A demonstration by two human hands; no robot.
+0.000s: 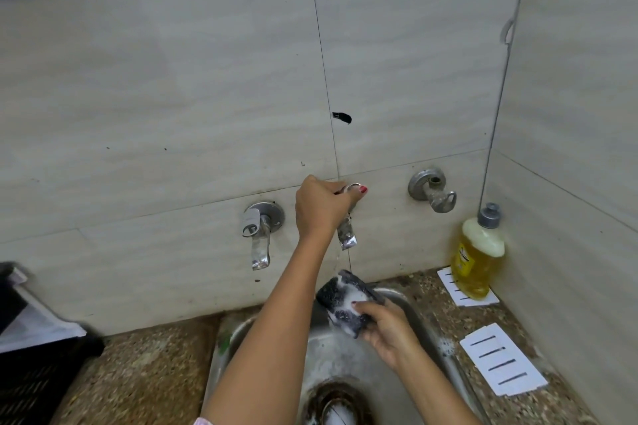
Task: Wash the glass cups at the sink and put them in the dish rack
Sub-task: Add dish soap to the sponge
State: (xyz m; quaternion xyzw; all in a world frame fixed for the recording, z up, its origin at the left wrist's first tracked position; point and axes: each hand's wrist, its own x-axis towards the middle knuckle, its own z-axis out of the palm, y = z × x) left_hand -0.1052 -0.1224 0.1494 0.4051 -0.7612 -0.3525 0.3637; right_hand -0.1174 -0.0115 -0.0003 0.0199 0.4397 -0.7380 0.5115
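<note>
Two hands are busy over the sink [238, 335]. The left hand [319, 207] is curled round the handle of the middle tap [347, 236] on the tiled wall. The right hand [386, 328] grips a soapy dark sponge [347, 300] just below that tap's spout. Low in the sink lies a round shape [333, 400], perhaps a glass cup, too blurred to tell. A black dish rack [34, 373] stands on the worktop [145, 373] at the left. A bottle of yellow dish soap [478, 262] stands in the right corner, near a white card [502, 359].
</note>
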